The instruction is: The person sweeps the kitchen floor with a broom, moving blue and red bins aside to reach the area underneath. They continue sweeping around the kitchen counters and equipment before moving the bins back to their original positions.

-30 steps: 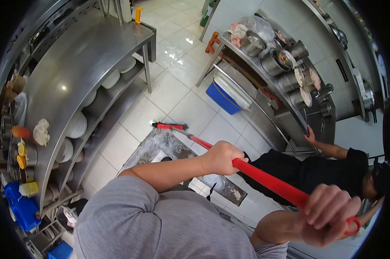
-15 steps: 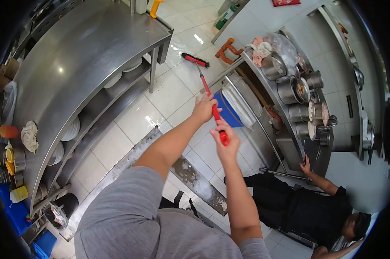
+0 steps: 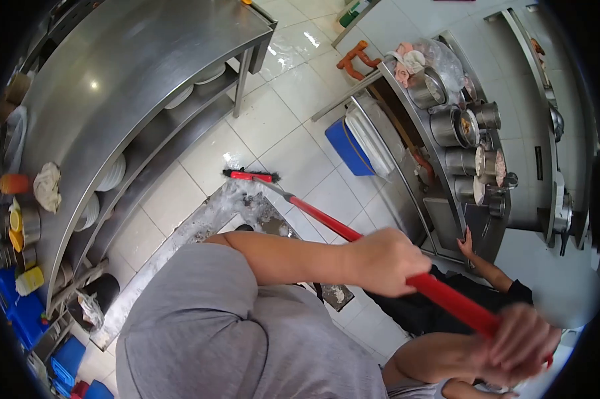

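A broom with a red handle, a red head and dark bristles runs diagonally across the view. Its head rests on wet white tiles beside a foamy strip of floor. My left hand is wrapped around the middle of the handle. Farther up, close to the handle's end, my right hand is closed on it too, somewhat blurred by motion.
A long steel counter with plates on its lower shelf stands at left. On the right are a blue-and-white cooler box and a steel table carrying several pots. A person in black is close at right.
The broom head has come nearer, down and to the left over the tiles, to the foamy strip. Both my hands have moved right and back with the handle.
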### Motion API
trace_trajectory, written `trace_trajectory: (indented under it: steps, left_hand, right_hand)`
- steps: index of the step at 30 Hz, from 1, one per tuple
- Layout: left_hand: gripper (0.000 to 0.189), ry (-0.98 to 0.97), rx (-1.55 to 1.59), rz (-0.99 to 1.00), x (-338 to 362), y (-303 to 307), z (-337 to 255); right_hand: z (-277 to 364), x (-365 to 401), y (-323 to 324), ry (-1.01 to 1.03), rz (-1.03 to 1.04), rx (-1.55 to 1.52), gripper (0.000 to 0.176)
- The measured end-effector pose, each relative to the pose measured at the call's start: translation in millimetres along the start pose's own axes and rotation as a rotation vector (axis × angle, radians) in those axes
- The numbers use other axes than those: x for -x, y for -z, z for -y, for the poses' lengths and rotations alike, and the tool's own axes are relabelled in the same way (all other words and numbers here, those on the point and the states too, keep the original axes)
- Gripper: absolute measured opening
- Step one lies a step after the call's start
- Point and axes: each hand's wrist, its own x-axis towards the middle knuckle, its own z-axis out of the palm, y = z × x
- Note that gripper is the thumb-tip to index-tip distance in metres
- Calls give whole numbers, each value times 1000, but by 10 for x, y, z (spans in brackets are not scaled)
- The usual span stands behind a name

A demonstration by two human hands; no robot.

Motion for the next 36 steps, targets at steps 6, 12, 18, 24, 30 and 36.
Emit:
trace_trajectory:
  steps: [6, 12, 18, 24, 30, 36]
  left_hand:
    - [18, -158, 13, -99, -229, -55, 383]
    - [10, 429, -255, -137, 329, 12, 1136]
    - [16, 453, -276, -179, 623, -224, -272]
    - [20, 496, -371, -184, 939, -557, -1110]
    - [18, 49, -341, -386, 1096, -1128, -1499]
    - [19, 120, -542, -435, 1778, -1179, -1042]
  right_hand:
    - [-94, 261, 170, 182, -130, 79, 30]
    - [-1312, 523, 279, 115, 77, 309, 10]
    - [-214, 637, 69, 74, 376, 49, 19]
    - [342, 1097, 40, 59, 456, -98, 21]
    - [927, 1187, 643, 210, 538, -309, 27]
    - [1322, 1592, 220, 430, 573, -283, 40]
